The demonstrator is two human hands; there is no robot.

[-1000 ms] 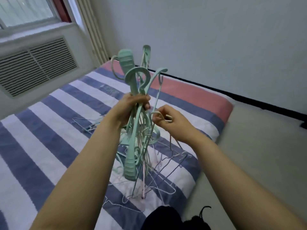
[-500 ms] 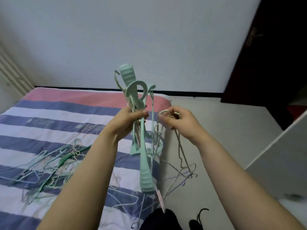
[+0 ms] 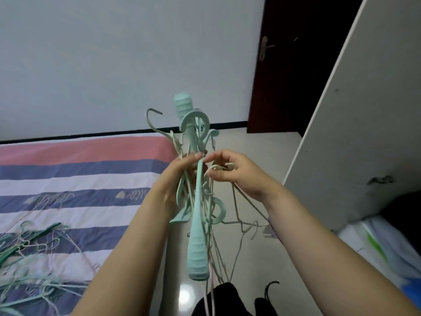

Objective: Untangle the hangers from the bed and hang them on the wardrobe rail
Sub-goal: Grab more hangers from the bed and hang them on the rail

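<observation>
Above the floor beside the striped bed (image 3: 79, 174), the left hand (image 3: 180, 176) grips a tangled bunch of mint-green hangers (image 3: 197, 201), fingers curled round the stems so the hooks stand upward and the thick ribbed ends hang down. Just right of it, the right hand (image 3: 237, 174) pinches the pale hook of a thin wire hanger (image 3: 241, 215), whose frame trails down (still caught among the others, as far as can be seen). More loose hangers (image 3: 29, 245) lie in a heap on the bed at lower left. A white wardrobe panel (image 3: 364, 133) stands at right, beside a dark door (image 3: 289, 65).
</observation>
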